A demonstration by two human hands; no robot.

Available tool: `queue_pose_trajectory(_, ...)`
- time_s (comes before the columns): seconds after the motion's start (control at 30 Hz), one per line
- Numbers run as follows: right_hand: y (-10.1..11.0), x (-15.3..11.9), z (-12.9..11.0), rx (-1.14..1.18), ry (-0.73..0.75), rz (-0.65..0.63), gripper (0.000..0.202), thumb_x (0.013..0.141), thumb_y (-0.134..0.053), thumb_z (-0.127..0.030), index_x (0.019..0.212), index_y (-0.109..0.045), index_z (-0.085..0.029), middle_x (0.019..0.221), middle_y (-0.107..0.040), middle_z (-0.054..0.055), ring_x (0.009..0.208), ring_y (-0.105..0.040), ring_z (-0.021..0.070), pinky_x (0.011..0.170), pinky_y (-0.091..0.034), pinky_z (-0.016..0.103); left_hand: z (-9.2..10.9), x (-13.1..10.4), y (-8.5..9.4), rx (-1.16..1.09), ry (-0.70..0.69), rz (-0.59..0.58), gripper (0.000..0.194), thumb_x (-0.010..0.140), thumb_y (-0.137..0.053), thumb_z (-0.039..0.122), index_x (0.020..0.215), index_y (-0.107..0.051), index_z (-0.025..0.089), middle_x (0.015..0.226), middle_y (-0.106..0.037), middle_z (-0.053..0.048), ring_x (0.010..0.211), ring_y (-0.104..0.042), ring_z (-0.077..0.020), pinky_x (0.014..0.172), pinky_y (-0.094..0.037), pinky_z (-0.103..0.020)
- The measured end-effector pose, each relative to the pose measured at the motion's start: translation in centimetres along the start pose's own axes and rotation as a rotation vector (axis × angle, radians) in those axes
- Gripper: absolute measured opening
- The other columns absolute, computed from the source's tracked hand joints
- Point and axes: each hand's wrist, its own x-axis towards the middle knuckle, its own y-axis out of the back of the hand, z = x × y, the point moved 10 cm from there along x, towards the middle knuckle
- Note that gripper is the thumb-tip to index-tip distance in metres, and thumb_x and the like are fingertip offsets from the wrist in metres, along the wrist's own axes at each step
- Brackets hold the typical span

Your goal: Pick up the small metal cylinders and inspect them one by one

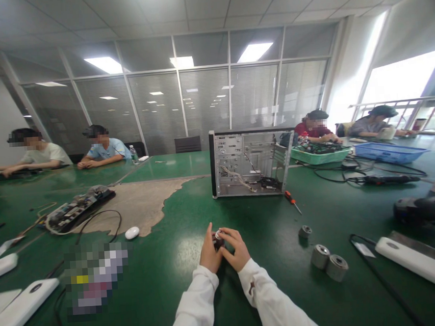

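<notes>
My left hand [209, 254] and my right hand [239, 250] meet over the green table, low in the middle of the view. Between them is a small dark part [217, 241] with a shiny metal top, mostly covered by fingers. The left hand wraps its near side, thumb and fingers closed around it. Fingertips of the right hand press on the metal top. Off to the right stand two grey metal cylinders [321, 256] touching each other, and a smaller metal cylinder [305, 232] lies behind them.
An open computer case [250, 168] stands ahead, a screwdriver [292, 202] beside it. To the left lie a circuit assembly [78, 209], a white mouse-like object [132, 232] and white devices [25, 312]. Green [322, 159] and blue baskets [390, 152] sit far right. Several people work around the table.
</notes>
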Motion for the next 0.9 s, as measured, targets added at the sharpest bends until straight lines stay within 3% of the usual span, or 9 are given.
queue_pose_trajectory(0.17,0.8,0.2,0.2,-0.001,0.017,0.042,0.044,0.063,-0.050,-0.014,0.107,-0.051,-0.022,0.111,-0.048,0.007,0.101,-0.042,0.0208,0.087,-0.035,0.038,-0.2,0.1,0.0,0.067,0.003,0.015,0.074,0.060,-0.050,0.006,0.126,-0.018,0.018,0.104,-0.049,-0.007,0.091,-0.050,-0.0155,0.085,-0.037,-0.032)
queue_pose_trajectory(0.4,3.1,-0.4,3.2,-0.107,-0.018,0.066,0.042,0.064,-0.050,-0.015,0.106,-0.051,-0.020,0.108,-0.049,0.008,0.100,-0.043,0.0207,0.087,-0.036,0.038,-0.7,0.2,0.0,0.113,0.004,0.019,0.073,0.062,-0.052,0.009,0.126,-0.018,0.020,0.103,-0.049,-0.007,0.092,-0.050,-0.0158,0.086,-0.036,-0.032)
queue_pose_trajectory(0.67,3.2,-2.3,6.5,-0.217,-0.110,-0.099,0.034,0.063,-0.050,-0.019,0.096,-0.058,-0.019,0.099,-0.055,0.008,0.095,-0.046,0.0205,0.083,-0.038,0.037,-0.6,0.2,0.1,0.160,-0.021,0.023,0.070,0.064,-0.053,0.013,0.125,-0.020,0.019,0.102,-0.049,-0.007,0.090,-0.051,-0.0155,0.085,-0.036,-0.031)
queue_pose_trajectory(0.9,2.6,-2.9,7.8,-0.267,-0.176,-0.196,0.033,0.063,-0.051,-0.023,0.095,-0.059,-0.020,0.100,-0.056,0.008,0.096,-0.046,0.0208,0.082,-0.037,0.037,-0.5,0.1,0.2,0.154,-0.021,0.034,0.069,0.064,-0.053,0.014,0.125,-0.021,0.018,0.101,-0.049,-0.007,0.090,-0.051,-0.0156,0.085,-0.037,-0.031)
